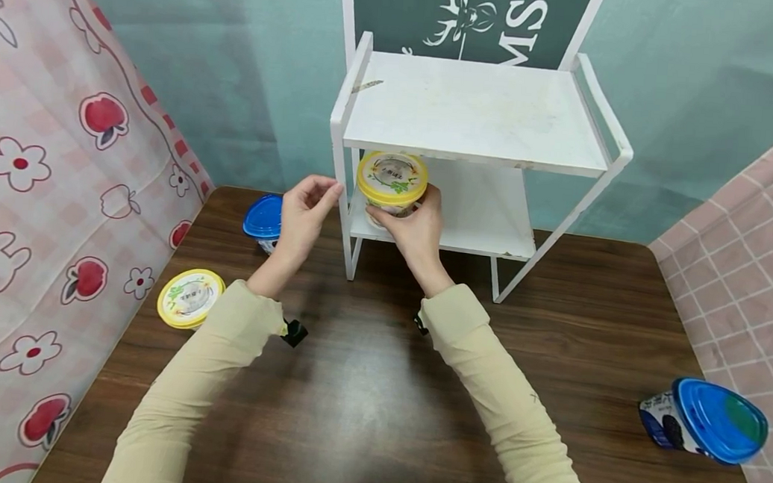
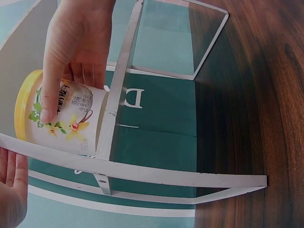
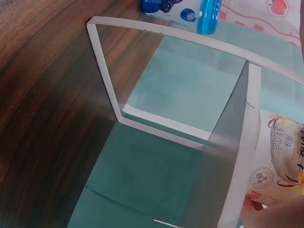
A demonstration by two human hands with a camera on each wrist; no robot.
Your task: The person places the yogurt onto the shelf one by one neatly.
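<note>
My right hand [image 1: 417, 225] grips a yellow-lidded tub [image 1: 391, 178] around its side, thumb in front. The tub is at the left end of the lower shelf [image 1: 477, 203] of a white rack. In the left wrist view, the white tub [image 2: 71, 126] shows vanilla flowers and its base is against the shelf. My left hand [image 1: 306, 210] is held beside the rack's left post, its fingers loosely bent and holding nothing. In the left wrist view, part of the left hand [image 2: 12, 185] shows by the post; whether it touches is unclear.
A blue-lidded tub [image 1: 263, 218] stands behind my left wrist. Another yellow-lidded tub [image 1: 190, 299] is beside my left forearm. A further blue-lidded tub [image 1: 717, 422] is at the far right of the brown table [image 1: 360, 419]. The rack's top shelf [image 1: 476, 109] overhangs my right hand's tub.
</note>
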